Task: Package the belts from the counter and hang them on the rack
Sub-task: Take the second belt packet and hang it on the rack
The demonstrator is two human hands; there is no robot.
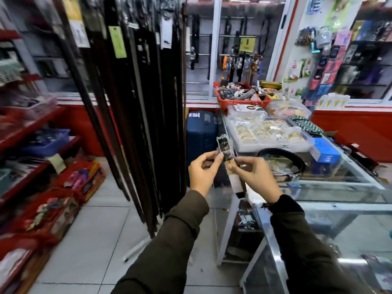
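Both my hands hold one packaged belt (pixel 228 153) upright in front of me, its buckle end at the top inside a clear sleeve with a paper tag. My left hand (pixel 203 169) pinches the left edge just under the buckle. My right hand (pixel 253 174) pinches the right edge at the tag, and the strap hangs down below my fingers. The belt rack (pixel 135 85), full of dark hanging belts, stands to the left of my hands. Another coiled black belt (pixel 284 154) lies on the glass counter (pixel 343 183) to the right.
On the counter are a clear box of gold bangles (pixel 269 132), a red basket (pixel 241 97) of small goods and a blue box (pixel 326 152). A blue suitcase (pixel 200 136) stands behind the rack. Red shelves (pixel 31 145) line the left; white tiled floor lies below.
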